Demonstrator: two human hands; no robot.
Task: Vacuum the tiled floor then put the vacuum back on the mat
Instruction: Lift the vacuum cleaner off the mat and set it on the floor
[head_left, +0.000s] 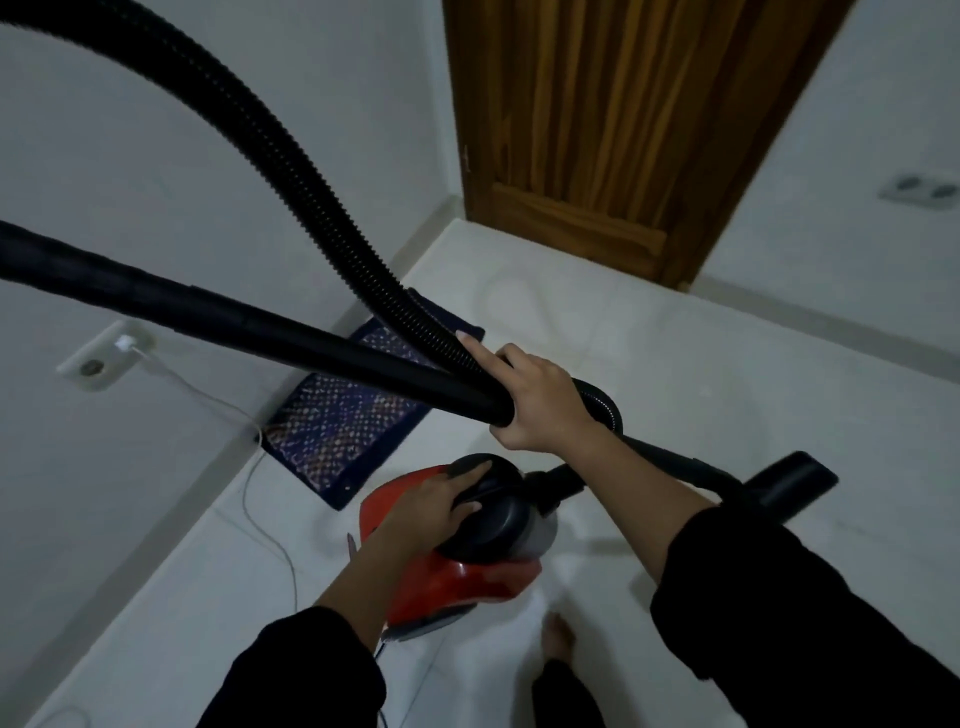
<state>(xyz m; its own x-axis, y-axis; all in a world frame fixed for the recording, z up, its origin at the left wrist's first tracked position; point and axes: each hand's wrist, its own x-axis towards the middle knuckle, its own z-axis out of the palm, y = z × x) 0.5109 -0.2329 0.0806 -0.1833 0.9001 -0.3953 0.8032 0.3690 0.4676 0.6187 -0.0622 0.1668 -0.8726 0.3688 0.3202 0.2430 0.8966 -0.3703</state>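
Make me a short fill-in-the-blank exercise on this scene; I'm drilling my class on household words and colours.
1. The left hand holds the vacuum, whose body is ____.
2. The right hand grips the rigid tube and the ribbed hose, both coloured ____.
3. The mat lies against the wall, left of the ____ door.

Missing words: red; black; wooden.

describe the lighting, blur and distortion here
head view: dim, cool, even light, no glare; wide lens skews the door and wall edges; the hose close to the lens and the socket look soft; the right hand on the tube and the left hand on the vacuum are sharper.
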